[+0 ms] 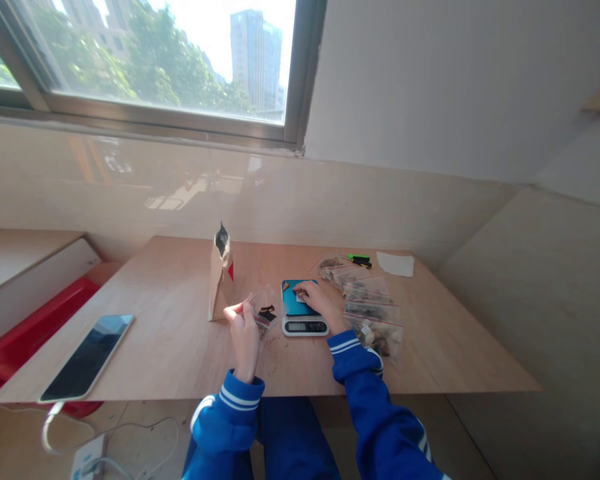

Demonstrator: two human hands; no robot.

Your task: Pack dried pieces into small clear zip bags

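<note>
My left hand (244, 328) pinches the edge of a clear zip bag (267, 315) that has some dark pieces inside. To its right is a small digital scale (307, 327) with a blue top and a display at the front. Over the blue top lies my right hand (316, 298), its fingers bent down around brownish dried pieces (301, 294); whether they grip them is hard to see. Another small brown piece (286, 285) rests at the scale's upper left corner. Just left of the bag stands a brown paper pouch (221, 283), its top open.
Several filled zip bags (373, 307) overlap in a row right of the scale. Behind them lie a green-and-black tool (360, 260) and a white paper sheet (396, 264). A phone (87, 358) on a charging cable lies at the table's left. A red stool (63, 320) stands beside the table.
</note>
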